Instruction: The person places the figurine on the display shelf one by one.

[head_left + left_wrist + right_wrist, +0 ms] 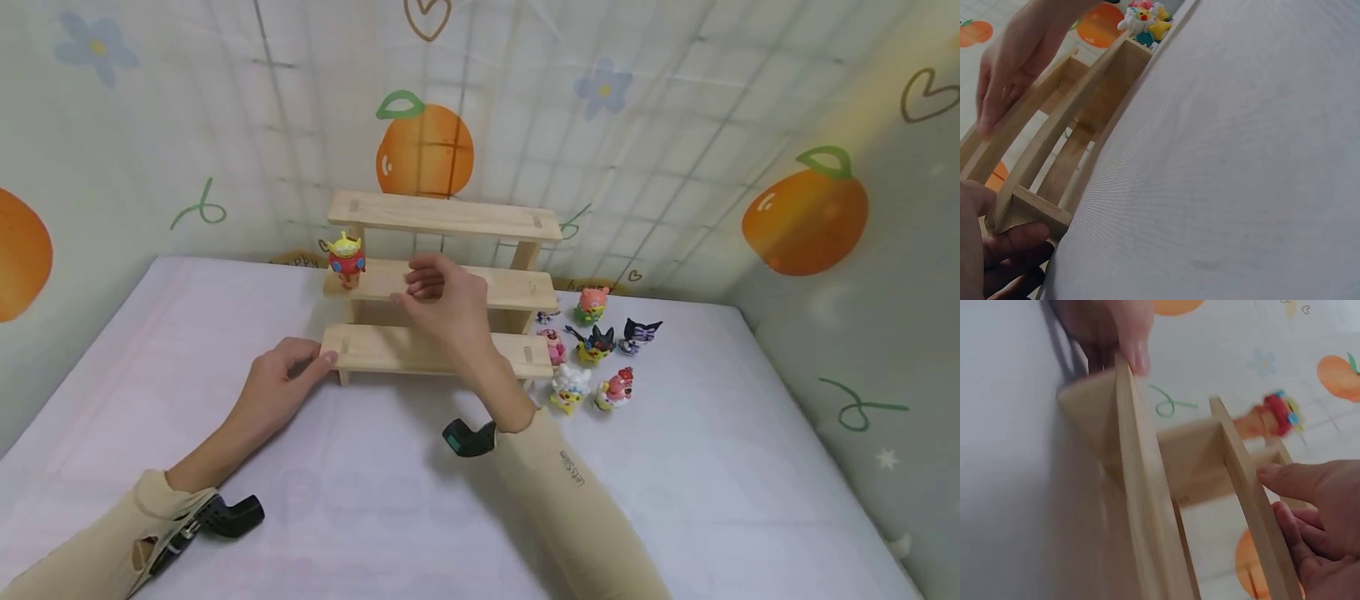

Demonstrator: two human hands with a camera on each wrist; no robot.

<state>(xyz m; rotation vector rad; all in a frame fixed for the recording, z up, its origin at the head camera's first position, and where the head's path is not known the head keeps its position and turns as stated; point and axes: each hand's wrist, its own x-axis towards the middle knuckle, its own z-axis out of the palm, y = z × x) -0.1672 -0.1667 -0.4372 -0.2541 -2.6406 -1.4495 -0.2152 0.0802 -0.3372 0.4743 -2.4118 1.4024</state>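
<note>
Gripping the left end of the bottom step (397,352): left hand (277,382), thumb above, fingers below, at the wooden stand's (442,215) 8 o'clock. Right hand (448,302) over middle step (517,286), fingers loosely bent, holding nothing; contact unclear. Red-and-yellow figurine (347,262) upright at the stand's 10 o'clock, near that step's left edge. Figurine cluster (595,347) at 4, beside its right edge. White tabletop (360,508) spreads toward 6.

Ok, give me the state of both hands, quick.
Left hand: closed, gripping the bottom wooden shelf at its end.
Right hand: open, loosely curled, holding nothing, by the middle shelf.
</note>
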